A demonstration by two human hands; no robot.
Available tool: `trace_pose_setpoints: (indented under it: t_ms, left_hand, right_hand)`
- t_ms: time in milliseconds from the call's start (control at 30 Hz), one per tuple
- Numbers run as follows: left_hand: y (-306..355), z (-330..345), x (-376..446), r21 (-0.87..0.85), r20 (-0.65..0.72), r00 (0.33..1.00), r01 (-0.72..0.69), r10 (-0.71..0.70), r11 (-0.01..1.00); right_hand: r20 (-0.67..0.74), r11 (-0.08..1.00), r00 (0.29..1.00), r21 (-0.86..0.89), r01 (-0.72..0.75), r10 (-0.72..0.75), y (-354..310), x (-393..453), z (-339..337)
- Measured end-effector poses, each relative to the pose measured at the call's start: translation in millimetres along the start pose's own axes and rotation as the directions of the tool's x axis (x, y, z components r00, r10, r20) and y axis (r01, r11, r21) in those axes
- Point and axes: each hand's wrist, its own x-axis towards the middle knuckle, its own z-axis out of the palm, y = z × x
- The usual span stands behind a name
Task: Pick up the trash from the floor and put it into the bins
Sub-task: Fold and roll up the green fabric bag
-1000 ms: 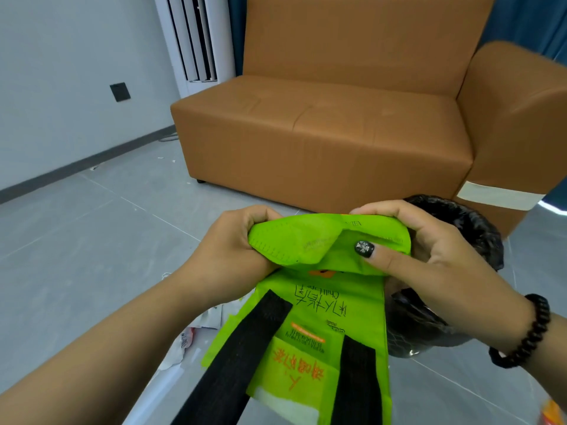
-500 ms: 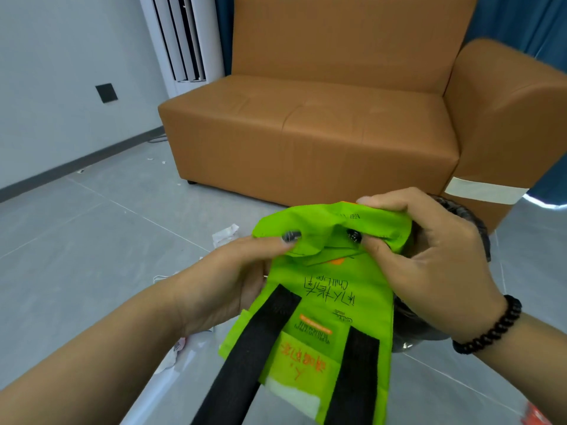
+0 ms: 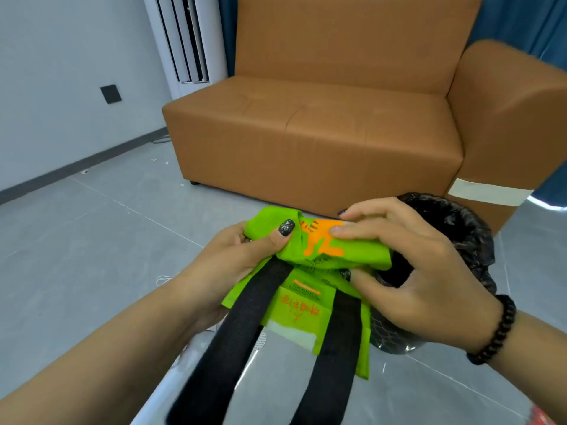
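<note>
A bright green cloth bag (image 3: 310,302) with an orange figure and two black straps hangs between both hands. My left hand (image 3: 236,265) pinches its folded top on the left, thumb pressed on the fabric. On the right of the fold, my right hand (image 3: 411,268) grips the cloth, a black bead bracelet on its wrist. Just behind and below my right hand stands a bin lined with a black bag (image 3: 454,228); the green bag is held beside its rim, over the floor.
An orange sofa (image 3: 322,133) stands straight ahead, its armrest rising behind the bin. A white upright air conditioner (image 3: 184,38) is in the corner. Scraps of white paper (image 3: 167,279) and clear plastic (image 3: 270,391) lie on the grey tile floor under my arms.
Both hands have rolled the top of the green bag further over, so the orange figure now shows. The view has shifted slightly, with the bin more exposed on the right.
</note>
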Motion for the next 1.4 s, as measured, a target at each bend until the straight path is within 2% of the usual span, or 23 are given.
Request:
trace_pose_setpoints:
  t_ms: [67,133,333,433,533,567,633,700,800,933,1100,1267,1333,1400]
  left_hand:
    - [3.6,5.0,-2.9,-0.003,-0.030,0.999,-0.041,0.041,0.999]
    - [6.8,7.0,-1.9,0.030,-0.057,0.992,-0.107,0.109,0.994]
    - [6.9,9.6,-2.3,0.172,-0.079,0.955,-0.270,0.286,0.947]
    - [6.0,10.0,-3.2,0.215,-0.068,0.951,-0.283,0.303,0.935]
    - [7.9,12.8,-5.4,0.180,-0.058,0.963,-0.250,0.264,0.951]
    - [7.9,13.4,-6.8,0.172,-0.054,0.968,-0.233,0.245,0.957]
    - [4.6,14.1,-9.1,0.147,-0.043,0.981,-0.179,0.187,0.973]
    - [0.8,14.2,-10.1,0.113,-0.007,0.992,-0.121,0.122,0.986]
    - [-1.2,13.8,-10.7,0.082,0.038,0.998,-0.047,0.044,0.995]
    - [3.2,15.4,-11.2,0.039,0.111,0.992,0.051,-0.055,0.998]
    - [4.4,18.3,-11.7,-0.006,0.086,0.993,0.082,-0.081,0.997]
    - [4.9,21.9,-14.3,-0.080,0.029,0.998,0.050,-0.048,0.996]
    - [5.1,22.4,-16.1,-0.084,0.006,0.999,0.032,-0.032,0.996]
    - [5.8,22.4,-16.6,-0.063,-0.030,1.000,0.000,-0.001,0.998]
  right_hand:
    - [0.107,0.955,0.971,0.186,-0.233,0.216,-1.3,0.5,-3.4]
    - [0.177,0.829,0.907,0.369,-0.421,0.382,-1.7,2.7,-3.4]
    - [0.258,0.647,0.844,0.550,-0.528,0.470,-10.9,6.6,-3.0]
    - [0.157,0.710,0.869,0.518,-0.478,0.470,-15.6,7.2,-0.3]
    - [0.000,0.789,0.885,0.454,-0.415,0.466,-14.6,5.1,6.7]
    - [-0.073,0.840,0.897,0.392,-0.375,0.435,-13.6,4.5,7.9]
    - [-0.209,0.952,0.936,0.179,-0.250,0.285,-11.8,4.6,8.5]
    - [-0.269,0.990,0.953,0.044,-0.131,0.138,-9.0,4.9,6.6]
    - [-0.272,0.997,0.962,-0.081,-0.004,-0.018,-7.3,3.4,4.7]
    - [-0.215,0.956,0.964,-0.279,0.094,-0.157,-5.6,0.9,6.0]
    - [-0.115,0.874,0.954,-0.444,0.199,-0.275,0.2,1.4,0.7]
    - [-0.080,0.898,0.962,-0.386,0.212,-0.262,5.3,3.7,-4.2]
    - [-0.069,0.936,0.974,-0.297,0.188,-0.218,5.6,6.0,-7.5]
    - [-0.046,0.982,0.992,-0.154,0.106,-0.115,3.7,7.3,-9.0]
